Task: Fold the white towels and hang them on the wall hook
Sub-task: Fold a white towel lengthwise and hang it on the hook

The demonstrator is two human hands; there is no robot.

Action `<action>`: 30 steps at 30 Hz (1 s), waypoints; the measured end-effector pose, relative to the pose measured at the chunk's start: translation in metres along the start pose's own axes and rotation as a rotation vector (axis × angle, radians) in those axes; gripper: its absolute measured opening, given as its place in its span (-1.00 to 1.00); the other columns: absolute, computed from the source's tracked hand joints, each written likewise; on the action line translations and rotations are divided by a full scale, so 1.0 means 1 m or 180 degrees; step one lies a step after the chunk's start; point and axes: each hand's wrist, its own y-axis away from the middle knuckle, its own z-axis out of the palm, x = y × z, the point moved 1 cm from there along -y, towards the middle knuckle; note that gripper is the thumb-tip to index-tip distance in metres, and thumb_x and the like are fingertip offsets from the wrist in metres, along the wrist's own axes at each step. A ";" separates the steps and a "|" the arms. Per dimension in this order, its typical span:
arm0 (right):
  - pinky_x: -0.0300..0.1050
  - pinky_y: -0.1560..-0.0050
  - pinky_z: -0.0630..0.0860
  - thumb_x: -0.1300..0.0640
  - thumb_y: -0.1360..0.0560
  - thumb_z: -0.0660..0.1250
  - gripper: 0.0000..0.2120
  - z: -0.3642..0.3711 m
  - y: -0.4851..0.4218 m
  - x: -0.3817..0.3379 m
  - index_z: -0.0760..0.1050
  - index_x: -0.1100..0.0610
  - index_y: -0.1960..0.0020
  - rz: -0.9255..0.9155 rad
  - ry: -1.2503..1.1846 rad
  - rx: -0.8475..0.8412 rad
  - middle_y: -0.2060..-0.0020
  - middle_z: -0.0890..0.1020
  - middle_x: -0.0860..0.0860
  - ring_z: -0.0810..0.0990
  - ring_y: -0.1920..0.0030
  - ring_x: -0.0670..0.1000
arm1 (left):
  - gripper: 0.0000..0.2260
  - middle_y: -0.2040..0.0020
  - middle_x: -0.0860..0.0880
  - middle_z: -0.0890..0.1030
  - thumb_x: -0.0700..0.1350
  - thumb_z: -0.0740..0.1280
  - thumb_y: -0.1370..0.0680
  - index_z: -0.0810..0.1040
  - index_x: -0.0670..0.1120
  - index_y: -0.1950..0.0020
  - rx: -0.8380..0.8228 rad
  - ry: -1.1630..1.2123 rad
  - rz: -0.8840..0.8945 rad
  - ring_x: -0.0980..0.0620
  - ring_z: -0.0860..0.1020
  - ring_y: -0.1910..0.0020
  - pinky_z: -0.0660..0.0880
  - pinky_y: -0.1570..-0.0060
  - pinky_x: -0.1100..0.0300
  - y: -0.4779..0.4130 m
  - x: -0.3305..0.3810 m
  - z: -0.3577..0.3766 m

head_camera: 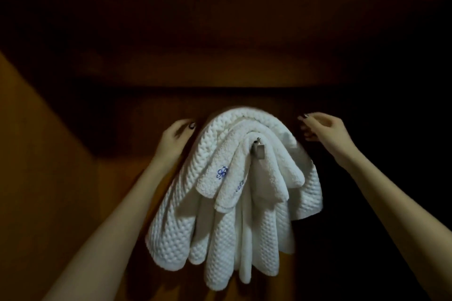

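Towels (227, 178) on hook (258, 149); left hand (175, 139), right hand (322, 129) beside.

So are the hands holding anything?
No. The left hand and right hand grip nothing; they sit either side of the towels hanging on the hook.

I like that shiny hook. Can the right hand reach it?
Probably yes. The hook sticks out bare in front of the towels, and the right hand is open, holding nothing, just up and to its right. Only the towels' outer fold lies between, and the hand could pass in front.
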 end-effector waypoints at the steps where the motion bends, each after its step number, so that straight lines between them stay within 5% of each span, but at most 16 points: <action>1: -0.26 0.10 0.56 0.07 -0.58 0.30 -0.79 0.006 -0.008 -0.011 0.60 0.12 -0.15 -0.0133 0.0065 -0.0227 0.07 0.66 -0.03 0.63 0.12 -0.13 | -0.78 -0.05 0.09 0.57 -0.17 0.30 -0.57 0.52 -0.07 -0.22 -0.0204 -0.0083 0.0095 0.22 0.52 -0.02 0.42 0.00 0.49 -0.006 0.013 0.008; 5: -0.29 -0.14 0.49 0.02 -0.55 0.34 -0.63 0.043 -0.028 -0.030 0.48 0.04 -0.34 -0.0281 0.0508 -0.1161 -0.22 0.56 -0.10 0.56 -0.15 -0.21 | -0.65 -0.06 0.12 0.58 -0.07 0.44 -0.47 0.56 -0.08 -0.25 -0.0546 -0.0565 0.0100 0.21 0.52 -0.08 0.39 -0.01 0.42 -0.012 0.027 0.025; 10: -0.20 -0.25 0.34 -0.02 -0.52 0.39 -0.47 0.063 -0.037 -0.023 0.42 0.20 -0.40 -0.0444 0.0677 -0.1094 -0.33 0.51 0.04 0.44 -0.31 -0.06 | -0.70 -0.09 0.06 0.63 -0.14 0.41 -0.50 0.59 -0.11 -0.23 -0.0307 -0.0731 0.0401 0.19 0.57 -0.07 0.47 -0.05 0.30 -0.004 0.013 0.026; 14: -0.23 -0.18 0.38 0.06 -0.53 0.38 -0.59 0.066 -0.044 -0.020 0.51 0.21 -0.32 -0.0709 0.0683 -0.0887 -0.25 0.57 0.06 0.51 -0.23 -0.07 | -0.90 0.37 0.01 0.55 -0.19 0.36 -0.52 0.65 -0.10 0.16 -0.0137 -0.1075 0.0771 0.23 0.42 0.37 0.29 0.36 0.21 -0.016 0.021 0.024; 16: -0.27 -0.09 0.42 0.10 -0.54 0.36 -0.67 0.069 -0.050 -0.024 0.55 0.21 -0.26 -0.0873 0.0750 -0.0803 -0.18 0.61 0.06 0.56 -0.16 -0.03 | -0.73 0.48 0.10 0.37 -0.24 0.37 -0.50 0.48 -0.01 0.38 -0.0034 -0.1195 0.0842 0.26 0.27 0.47 0.17 0.43 0.23 -0.033 0.030 0.023; 19: -0.39 0.07 0.41 0.15 -0.54 0.36 -0.74 0.067 -0.059 -0.021 0.58 0.17 -0.21 -0.0931 0.0574 -0.0465 -0.09 0.62 0.03 0.57 -0.04 -0.07 | -0.89 0.29 0.00 0.54 -0.28 0.33 -0.51 0.61 -0.10 0.12 -0.0195 -0.1148 0.0639 0.19 0.41 0.33 0.28 0.35 0.31 -0.058 0.040 0.029; 22: -0.46 0.08 0.41 0.19 -0.51 0.38 -0.74 0.061 -0.054 -0.004 0.59 0.18 -0.19 -0.0866 0.0312 -0.0352 -0.04 0.64 0.00 0.60 -0.05 -0.06 | -0.81 0.18 0.00 0.60 -0.30 0.32 -0.52 0.59 -0.02 0.03 -0.0471 -0.0894 0.0565 0.20 0.50 0.27 0.36 0.26 0.41 -0.060 0.040 0.041; 25: -0.35 0.00 0.49 0.09 -0.53 0.38 -0.74 0.063 -0.034 0.016 0.59 0.12 -0.19 -0.0589 -0.0004 -0.0537 -0.04 0.65 -0.07 0.61 -0.03 -0.14 | -0.82 0.19 0.20 0.63 -0.28 0.31 -0.54 0.60 -0.04 -0.04 -0.0536 -0.0562 0.0545 0.38 0.54 0.22 0.40 0.20 0.50 -0.042 0.035 0.042; 27: -0.25 -0.02 0.55 0.07 -0.59 0.29 -0.82 0.061 -0.022 0.026 0.61 0.05 -0.12 -0.0509 -0.0356 -0.0650 0.01 0.69 -0.08 0.65 -0.01 -0.08 | -0.81 0.04 0.14 0.63 -0.21 0.27 -0.59 0.57 -0.09 -0.18 -0.0556 -0.0332 0.0424 0.33 0.57 0.07 0.45 0.06 0.46 -0.028 0.030 0.037; 30: -0.17 -0.12 0.55 0.01 -0.66 0.09 -0.68 0.046 -0.007 0.038 0.62 0.02 -0.10 -0.0298 -0.0980 -0.0372 -0.03 0.69 -0.01 0.65 -0.09 -0.05 | -0.76 -0.20 -0.03 0.57 -0.17 0.15 -0.64 0.44 -0.05 -0.30 -0.0448 0.0076 0.0224 0.21 0.54 -0.14 0.46 -0.15 0.33 0.000 0.016 0.017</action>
